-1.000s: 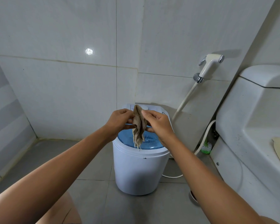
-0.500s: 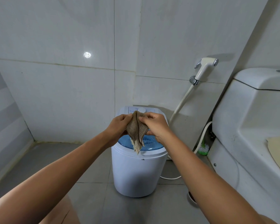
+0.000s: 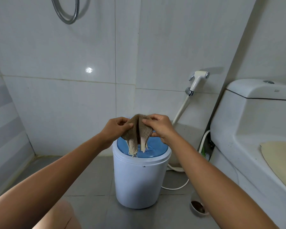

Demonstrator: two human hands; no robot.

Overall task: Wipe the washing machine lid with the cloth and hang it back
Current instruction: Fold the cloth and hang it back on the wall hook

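A small white washing machine (image 3: 139,180) stands on the grey floor against the tiled wall, its blue round lid (image 3: 157,148) facing up. Above the lid I hold a brown woven cloth (image 3: 137,134) between both hands. My left hand (image 3: 116,128) pinches its left edge and my right hand (image 3: 158,126) pinches its right edge. The cloth is folded at the top and its frayed ends hang down just over the lid. My hands hide the machine's back panel.
A white toilet (image 3: 254,123) with a beige seat cover fills the right side. A bidet sprayer (image 3: 197,81) hangs on the wall with its hose running down. A metal shower hose (image 3: 68,17) loops at the top left. A small bowl (image 3: 199,208) sits on the floor.
My hands have spread the cloth a little wider, parting its two hanging ends. The view has tilted up, bringing the shower hose into sight.
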